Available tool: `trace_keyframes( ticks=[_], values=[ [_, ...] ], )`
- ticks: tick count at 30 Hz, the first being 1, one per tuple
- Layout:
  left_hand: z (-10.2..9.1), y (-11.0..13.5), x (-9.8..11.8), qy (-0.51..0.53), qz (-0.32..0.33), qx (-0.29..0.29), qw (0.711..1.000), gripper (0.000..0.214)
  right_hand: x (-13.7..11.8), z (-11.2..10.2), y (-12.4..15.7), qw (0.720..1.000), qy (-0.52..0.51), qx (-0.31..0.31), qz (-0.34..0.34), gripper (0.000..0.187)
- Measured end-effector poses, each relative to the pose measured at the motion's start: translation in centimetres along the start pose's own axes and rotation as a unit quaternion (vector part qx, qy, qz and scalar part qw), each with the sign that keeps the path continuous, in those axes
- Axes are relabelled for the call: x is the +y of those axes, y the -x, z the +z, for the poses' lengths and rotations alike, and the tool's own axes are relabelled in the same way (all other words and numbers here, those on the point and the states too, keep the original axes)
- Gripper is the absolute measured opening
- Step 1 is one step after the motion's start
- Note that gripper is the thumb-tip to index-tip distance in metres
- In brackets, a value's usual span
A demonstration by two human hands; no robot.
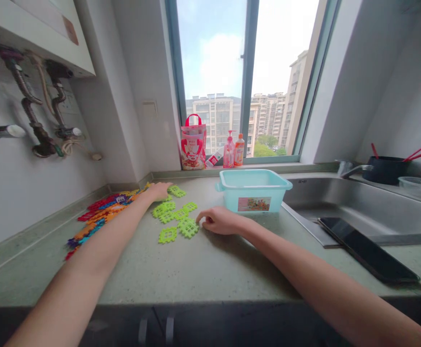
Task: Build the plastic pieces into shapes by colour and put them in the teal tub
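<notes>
My left hand [159,191] reaches to the back of the counter, its fingers stretched out over the edge of the green interlocking plastic pieces. One green lattice piece [177,191] lies right by its fingertips. My right hand [219,220] rests low over the counter with loosely curled fingers, index finger and thumb apart. Its index fingertip is at the edge of another green piece [188,228]. Several more green pieces lie flat between the hands, some overlapping, with one [167,235] nearest me. Left of my left forearm spreads a pile of red, orange, blue and yellow pieces [98,217], partly hidden by that arm.
A light-blue plastic bin [254,180] with a picture label stands behind my right hand. To the right are a steel sink [319,197] and a black phone [369,250] across its front edge. A red-and-white bag [193,144] and bottles [229,152] stand by the window.
</notes>
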State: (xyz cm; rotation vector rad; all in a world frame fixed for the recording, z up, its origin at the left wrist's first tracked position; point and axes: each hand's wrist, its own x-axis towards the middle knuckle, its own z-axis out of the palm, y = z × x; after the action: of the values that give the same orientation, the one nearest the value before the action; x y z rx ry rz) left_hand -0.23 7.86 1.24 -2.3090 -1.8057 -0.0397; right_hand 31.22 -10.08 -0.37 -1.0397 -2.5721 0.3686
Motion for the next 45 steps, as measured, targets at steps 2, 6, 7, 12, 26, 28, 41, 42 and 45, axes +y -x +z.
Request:
trace_keyframes(
  ticks=[2, 6, 7, 12, 26, 28, 41, 42, 45],
  values=[
    [-0.1, 1.0, -0.7, -0.012, -0.006, 0.002, 1.0, 0.06, 0.0, 0.1, 0.0, 1.0, 0.012, 0.004, 0.003, 0.037],
    [-0.3, 3.5, -0.9, -0.032, 0.039, 0.009, 0.999, 0.047, 0.0, 0.3, 0.0, 1.0, 0.028, 0.009, 0.004, 0.037],
    [-0.3, 4.0, -0.5, -0.036, 0.06, 0.02, 0.997, 0.047, -0.1, 0.3, 0.0, 1.0, 0.028, 0.009, 0.004, 0.037],
    [-0.7, 6.1, 1.7, 0.024, 0.149, 0.073, 0.986, 0.041, 0.2, 0.5, -0.1, 1.0, 0.011, 0.012, -0.003, 0.036],
    [0.7, 6.5, 4.0, 0.16, 0.14, 0.005, 0.977, 0.063, 3.2, 3.4, -1.5, 0.986, -0.054, 0.148, -0.058, 0.051],
    [0.0, 6.7, 3.3, 0.143, 0.149, 0.057, 0.977, 0.06, 3.6, 3.6, -1.4, 0.985, -0.059, 0.15, -0.052, 0.055],
    [-0.8, 6.2, -2.3, 0.098, 0.004, 0.091, 0.991, 0.053, 5.2, 4.0, -7.9, 0.984, -0.047, 0.139, 0.1, 0.077],
    [-0.6, 6.4, -2.6, 0.061, -0.004, 0.107, 0.992, 0.049, 5.3, 4.0, -8.8, 0.986, -0.032, 0.126, 0.105, 0.078],
    [-0.1, 6.9, -2.9, -0.019, 0.041, 0.132, 0.99, 0.04, 5.6, 4.3, -10.9, 0.992, 0.019, 0.075, 0.1, 0.076]
  ],
)
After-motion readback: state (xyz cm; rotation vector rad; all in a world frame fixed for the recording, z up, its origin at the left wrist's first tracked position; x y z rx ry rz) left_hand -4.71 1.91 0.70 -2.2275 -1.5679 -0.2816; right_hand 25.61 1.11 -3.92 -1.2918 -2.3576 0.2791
